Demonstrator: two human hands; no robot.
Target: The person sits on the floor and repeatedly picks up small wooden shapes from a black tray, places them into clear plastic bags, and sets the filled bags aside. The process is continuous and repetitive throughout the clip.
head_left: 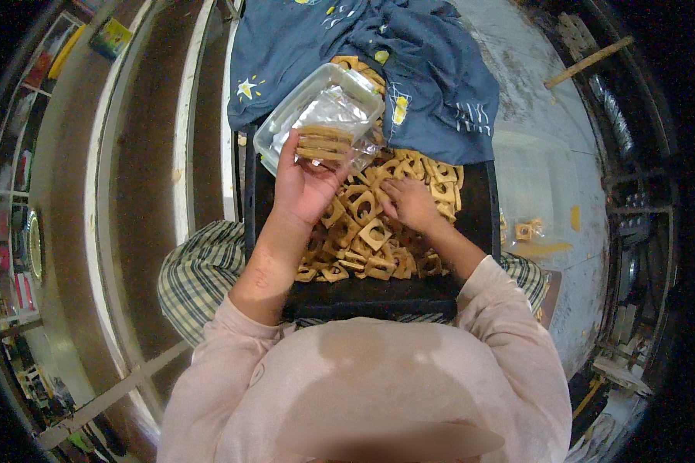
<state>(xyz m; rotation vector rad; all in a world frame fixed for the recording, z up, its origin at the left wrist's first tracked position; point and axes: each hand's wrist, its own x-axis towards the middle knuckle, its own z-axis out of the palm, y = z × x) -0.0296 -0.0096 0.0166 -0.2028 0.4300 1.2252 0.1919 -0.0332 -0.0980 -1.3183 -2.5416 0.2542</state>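
One left hand [307,187] around snack stack [324,145] at tub [280,117] edge; right hand [413,204], grip unclear, on pile [346,231] beside bare tray [371,295] margin.

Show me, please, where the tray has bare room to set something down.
Narrow bare strips lie between the holed square pieces and the right and near edges of the black tray. Mid-tray, around the right hand, and the far end, under blue cloth, are crowded.
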